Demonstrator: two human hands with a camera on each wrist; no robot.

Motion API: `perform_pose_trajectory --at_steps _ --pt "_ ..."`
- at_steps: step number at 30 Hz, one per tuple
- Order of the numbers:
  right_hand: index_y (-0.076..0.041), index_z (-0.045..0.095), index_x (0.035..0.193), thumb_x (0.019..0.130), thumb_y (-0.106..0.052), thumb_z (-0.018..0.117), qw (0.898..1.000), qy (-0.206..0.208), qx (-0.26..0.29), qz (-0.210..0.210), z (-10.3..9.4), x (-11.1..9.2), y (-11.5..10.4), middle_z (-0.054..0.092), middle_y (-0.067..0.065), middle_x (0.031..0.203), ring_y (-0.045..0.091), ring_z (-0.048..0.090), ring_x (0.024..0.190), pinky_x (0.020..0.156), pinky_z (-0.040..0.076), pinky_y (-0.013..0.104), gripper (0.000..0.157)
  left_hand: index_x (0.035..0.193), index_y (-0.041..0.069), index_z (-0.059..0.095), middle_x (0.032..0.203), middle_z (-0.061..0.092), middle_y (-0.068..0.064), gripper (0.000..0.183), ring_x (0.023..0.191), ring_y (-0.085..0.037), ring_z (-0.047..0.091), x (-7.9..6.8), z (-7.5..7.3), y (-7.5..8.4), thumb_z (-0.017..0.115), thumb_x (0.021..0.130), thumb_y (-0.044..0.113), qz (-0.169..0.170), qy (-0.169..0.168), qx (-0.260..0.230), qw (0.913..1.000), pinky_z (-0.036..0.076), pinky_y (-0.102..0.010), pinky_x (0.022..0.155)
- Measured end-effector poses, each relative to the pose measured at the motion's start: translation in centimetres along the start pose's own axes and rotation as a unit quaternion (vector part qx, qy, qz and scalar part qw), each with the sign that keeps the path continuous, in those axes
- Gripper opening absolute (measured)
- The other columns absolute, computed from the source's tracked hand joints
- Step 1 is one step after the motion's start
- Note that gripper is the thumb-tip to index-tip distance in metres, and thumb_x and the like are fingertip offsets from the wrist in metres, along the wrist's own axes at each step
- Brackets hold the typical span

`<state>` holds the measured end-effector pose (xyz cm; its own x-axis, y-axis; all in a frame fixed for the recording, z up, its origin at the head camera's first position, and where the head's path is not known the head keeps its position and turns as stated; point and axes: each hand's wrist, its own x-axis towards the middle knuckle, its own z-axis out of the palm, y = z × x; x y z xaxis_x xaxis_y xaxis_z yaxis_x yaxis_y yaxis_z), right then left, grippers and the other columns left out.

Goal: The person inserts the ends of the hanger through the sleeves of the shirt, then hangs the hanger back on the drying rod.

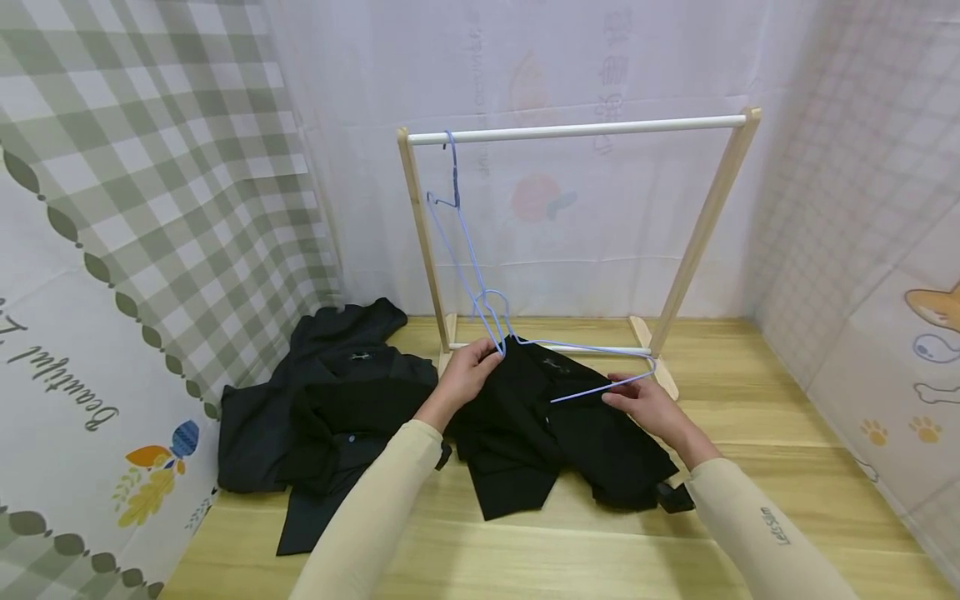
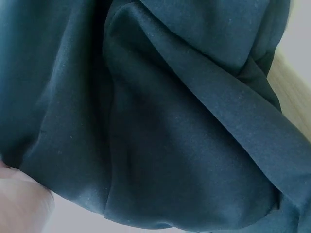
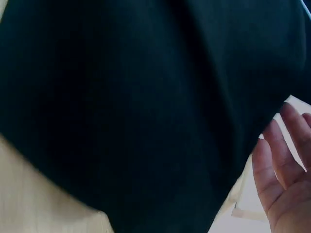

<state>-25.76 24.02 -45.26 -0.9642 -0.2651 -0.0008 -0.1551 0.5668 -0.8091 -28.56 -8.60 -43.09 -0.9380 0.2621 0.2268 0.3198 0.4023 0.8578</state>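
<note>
Left hand point(image 1: 467, 375) pinching the shirt point(image 1: 517, 442) below the rail point(image 1: 577, 131); right hand point(image 1: 651, 407) at its edge, can't tell if gripping. Looks soft, light, floppy: best lifted by the shoulders.

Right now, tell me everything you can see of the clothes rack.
The clothes rack stands upright on the wood-grain surface. It has pale, wooden-looking legs and feet, a white top bar and a white lower bar partly hidden by black clothing. A blue hanger hooks over the top bar near its left end.
</note>
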Motion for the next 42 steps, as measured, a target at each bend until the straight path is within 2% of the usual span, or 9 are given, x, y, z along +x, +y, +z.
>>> perform_pose_trajectory --at_steps 6,15,18,23,26,30,36,39,42 --pt "0.012 0.062 0.122 0.100 -0.017 0.061 0.999 0.032 0.001 0.000 -0.2 -0.1 -0.1 0.066 0.024 0.114 0.035 0.059 0.108 0.089 0.048 0.046 0.036 0.102 0.006 0.063 0.085 0.058 -0.001 0.014 0.080 -0.018 0.050 0.0 0.6 0.6 0.055 0.103 0.017 -0.001 -0.010 -0.019 0.9998 0.040 -0.033 0.073" --pt "0.019 0.048 0.131 0.104 -0.013 0.053 0.995 0.067 0.054 0.041 -1.6 -1.1 -0.1 0.061 0.030 0.121 0.035 0.062 0.107 0.089 0.054 0.041 0.043 0.094 0.006 0.062 0.076 0.050 -0.001 0.021 0.074 -0.017 0.048 0.6 2.0 1.8 0.055 0.103 0.022 0.006 -0.017 -0.013 0.9998 0.039 -0.030 0.069" --pt "0.020 0.048 0.130 0.103 -0.011 0.053 0.995 0.074 0.059 0.041 -1.8 -1.2 0.0 0.063 0.030 0.117 0.034 0.064 0.104 0.087 0.054 0.041 0.042 0.098 0.005 0.067 0.079 0.058 -0.002 0.022 0.077 -0.016 0.052 1.0 2.4 2.5 0.056 0.103 0.022 0.019 -0.007 0.006 0.9998 0.042 -0.029 0.071" --pt "0.020 0.051 0.125 0.103 -0.010 0.053 0.993 0.088 0.066 0.045 -2.2 -1.4 0.5 0.067 0.022 0.108 0.015 0.064 0.091 0.083 0.055 0.034 0.038 0.110 0.003 0.072 0.090 0.068 -0.005 0.024 0.086 -0.015 0.057 1.6 2.8 3.3 0.057 0.102 0.020 0.028 -0.004 0.017 0.9994 0.046 -0.028 0.078" --pt "0.019 0.052 0.125 0.103 -0.009 0.053 0.992 0.101 0.068 0.045 -2.5 -1.4 0.5 0.067 0.018 0.107 0.001 0.059 0.084 0.080 0.054 0.028 0.036 0.099 0.001 0.069 0.080 0.061 -0.003 0.022 0.078 -0.015 0.053 1.6 2.7 3.0 0.056 0.102 0.019 0.026 -0.014 0.033 0.9990 0.044 -0.028 0.072" --pt "0.019 0.050 0.129 0.104 -0.010 0.051 0.989 0.112 0.083 0.045 -3.0 -1.4 0.0 0.065 0.019 0.112 -0.006 0.055 0.082 0.077 0.051 0.020 0.039 0.089 0.005 0.059 0.075 0.050 -0.001 0.024 0.070 -0.017 0.047 1.2 2.4 1.9 0.054 0.104 0.023 0.013 -0.041 0.049 0.9979 0.039 -0.030 0.067" --pt "0.014 0.048 0.135 0.104 -0.018 0.052 0.988 0.135 0.061 0.036 -2.9 -1.4 -0.9 0.061 0.029 0.122 -0.005 0.053 0.087 0.075 0.046 0.014 0.044 0.114 0.009 0.067 0.099 0.065 -0.001 0.025 0.085 -0.015 0.058 0.5 2.2 0.4 0.054 0.104 0.028 -0.031 -0.068 0.002 0.9972 0.047 -0.033 0.081" --pt "0.010 0.041 0.142 0.103 -0.018 0.055 0.986 0.165 0.010 0.031 -2.7 -1.3 -1.2 0.067 0.022 0.094 0.005 0.053 0.076 0.065 0.044 0.019 0.051 0.121 0.009 0.066 0.103 0.066 -0.003 0.031 0.089 -0.017 0.060 0.4 2.2 0.4 0.055 0.103 0.032 -0.039 -0.071 -0.012 0.9966 0.047 -0.036 0.084" --pt "0.009 0.029 0.148 0.101 -0.018 0.058 0.979 0.195 -0.036 0.035 -2.2 -1.1 -1.6 0.061 0.006 0.072 0.014 0.051 0.065 0.060 0.040 0.029 0.062 0.119 0.012 0.065 0.098 0.065 -0.002 0.032 0.086 -0.018 0.058 0.2 2.2 0.7 0.056 0.102 0.037 -0.045 -0.066 0.002 0.9968 0.047 -0.036 0.082"
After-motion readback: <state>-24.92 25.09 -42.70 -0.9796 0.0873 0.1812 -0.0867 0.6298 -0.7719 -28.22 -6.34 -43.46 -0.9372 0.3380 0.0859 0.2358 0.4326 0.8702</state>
